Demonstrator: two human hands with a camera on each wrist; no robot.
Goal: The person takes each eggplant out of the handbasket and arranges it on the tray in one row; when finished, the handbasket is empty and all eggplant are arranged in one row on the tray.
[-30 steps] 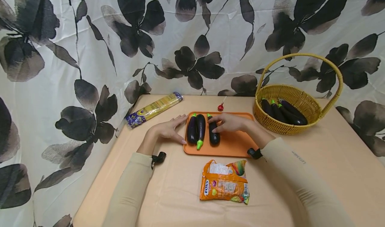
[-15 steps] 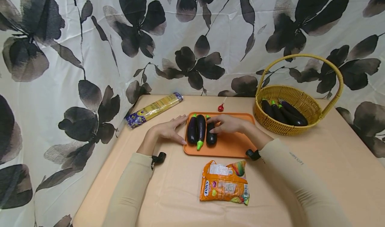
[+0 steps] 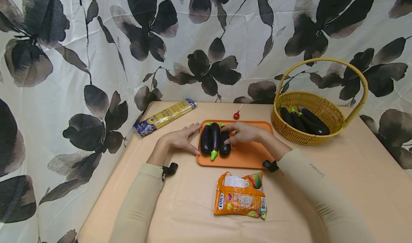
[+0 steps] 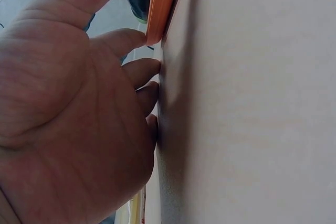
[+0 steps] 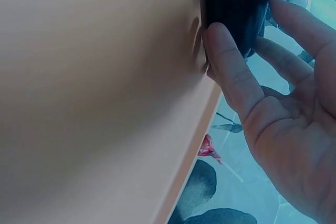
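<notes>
Three dark purple eggplants lie side by side on an orange tray (image 3: pixel 251 157). My right hand (image 3: pixel 246 132) holds the rightmost eggplant (image 3: pixel 225 148) between thumb and fingers. The right wrist view shows that eggplant (image 5: pixel 231 3) with fingertips against its sides. It lies beside the middle eggplant (image 3: pixel 214 137), whose green cap points toward me. The left eggplant (image 3: pixel 205 141) has its cap at the far end. My left hand (image 3: pixel 178 139) is spread at the tray's left edge, and in the left wrist view a finger touches the tray rim (image 4: pixel 160 9).
A wicker basket (image 3: pixel 309 139) with a tall handle and several eggplants (image 3: pixel 310 123) stands right of the tray. A yellow-blue packet (image 3: pixel 165 117) lies at the back left. An orange snack bag (image 3: pixel 239 196) lies in front, and a small red item (image 3: pixel 236 115) behind.
My right hand has slid the rightmost eggplant left across the tray, closing most of the gap to the middle one. My left hand has stayed at the tray's left edge.
</notes>
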